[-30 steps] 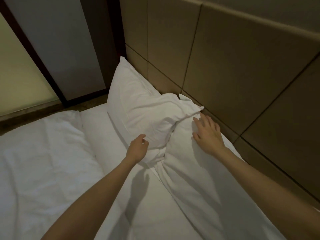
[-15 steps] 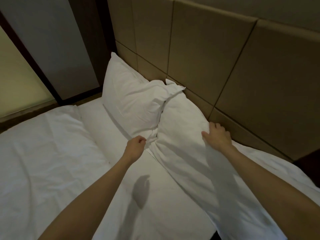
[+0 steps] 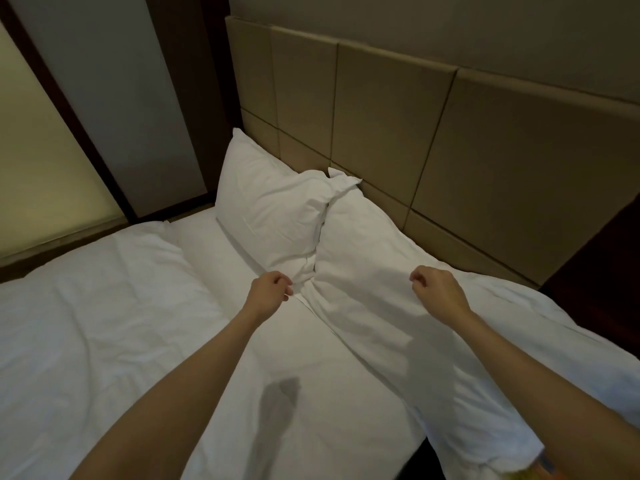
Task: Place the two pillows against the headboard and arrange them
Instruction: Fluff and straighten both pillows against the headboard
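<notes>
Head view: the left hand (image 3: 268,292) is hovering with its fingers (image 3: 285,289) curled loosely inward, just beside the lower corner of the plump white left pillow (image 3: 273,209); whether they are pinching any fabric cannot be told. The right hand (image 3: 438,292) is hanging over the flatter white right pillow (image 3: 367,251), its fingers (image 3: 417,280) curled into a loose fist and apparently holding nothing. Judged risk: the two pillows are overlapping at their inner corners, so a tug on that seam could be dragging both askew, and the right pillow, lying low and slanting away from the tan padded panelled headboard (image 3: 398,116), could be slipping toward the mattress edge at right. Both pillows are sitting at the head of the white-sheeted bed (image 3: 311,341), the left one propped upright and touching the headboard, the right one creased and slumping beside it.
</notes>
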The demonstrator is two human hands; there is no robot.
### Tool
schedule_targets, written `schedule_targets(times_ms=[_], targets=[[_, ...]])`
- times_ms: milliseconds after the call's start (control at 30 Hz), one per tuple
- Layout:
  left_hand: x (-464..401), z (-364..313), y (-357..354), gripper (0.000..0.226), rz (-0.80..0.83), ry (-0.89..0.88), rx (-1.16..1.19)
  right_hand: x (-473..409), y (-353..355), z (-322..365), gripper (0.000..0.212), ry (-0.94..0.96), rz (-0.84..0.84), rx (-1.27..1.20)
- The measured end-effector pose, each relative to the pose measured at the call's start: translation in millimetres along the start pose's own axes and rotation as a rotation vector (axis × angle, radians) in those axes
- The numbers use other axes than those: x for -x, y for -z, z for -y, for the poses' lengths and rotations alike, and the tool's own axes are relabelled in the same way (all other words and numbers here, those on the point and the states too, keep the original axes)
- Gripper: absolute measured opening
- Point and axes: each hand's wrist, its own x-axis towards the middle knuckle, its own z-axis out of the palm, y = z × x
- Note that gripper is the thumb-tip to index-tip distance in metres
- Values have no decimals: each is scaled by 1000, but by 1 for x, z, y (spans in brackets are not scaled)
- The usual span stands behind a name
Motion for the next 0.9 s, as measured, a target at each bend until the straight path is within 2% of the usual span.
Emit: schedule_targets(times_ms=[133,300,400,533,667,900], targets=[[19,7,-10,28,-27,9,20,8,4,1,20,51,24,18],[37,29,-22,30,-200,57,60,4,-3,4,21,122,68,24],[41,46,-29,32,-251,132,101,-5,-10,11,23,202,89,65],[25,69,-37,33,-238,214,146,-30,-23,27,26,262,81,110],[-13,86,-47,35,-187,291,160,-72,-38,46,33,387,86,296],[-107,93,-68,41,-53,401,216,-153,-66,68,50,314,61,399]])
